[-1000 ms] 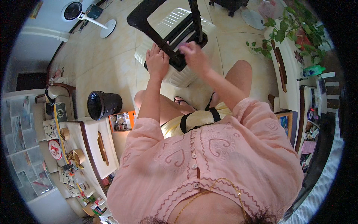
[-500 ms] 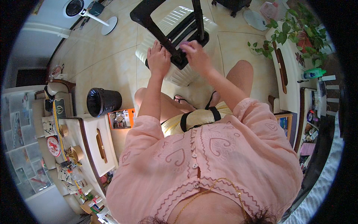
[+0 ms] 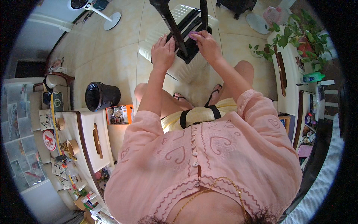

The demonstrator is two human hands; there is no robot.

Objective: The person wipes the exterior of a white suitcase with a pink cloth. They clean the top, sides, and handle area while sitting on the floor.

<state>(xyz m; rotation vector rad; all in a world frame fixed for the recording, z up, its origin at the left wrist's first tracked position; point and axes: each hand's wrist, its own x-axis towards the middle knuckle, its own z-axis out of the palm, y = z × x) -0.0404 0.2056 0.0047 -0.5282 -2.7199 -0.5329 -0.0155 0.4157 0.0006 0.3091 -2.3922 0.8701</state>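
Observation:
Ahead of me, between my knees, stands a cream-white ribbed suitcase (image 3: 186,72) with its black telescopic handle (image 3: 172,26) pulled up. My left hand (image 3: 163,52) lies flat on the suitcase's top, left of the handle's near post, fingers stretched out. Pinched in my right hand (image 3: 209,46) is a small purple thing (image 3: 193,35), perhaps a cloth or sponge; the fingers cover much of it. That hand is over the black panel (image 3: 192,48) at the handle's base, between the two posts. Whether the purple thing touches the panel I cannot tell.
A black bin (image 3: 102,96) stands at the left beside an orange box (image 3: 120,115) of small items. Beyond are a white fan (image 3: 111,21) and a wheeled black case (image 3: 236,7). White cabinets flank me; a leafy plant (image 3: 285,35) hangs over the right one.
The suitcase and its handle now appear turned and shifted rightward. My right hand has moved right and up with the purple thing; my left hand has shifted slightly right, still flat.

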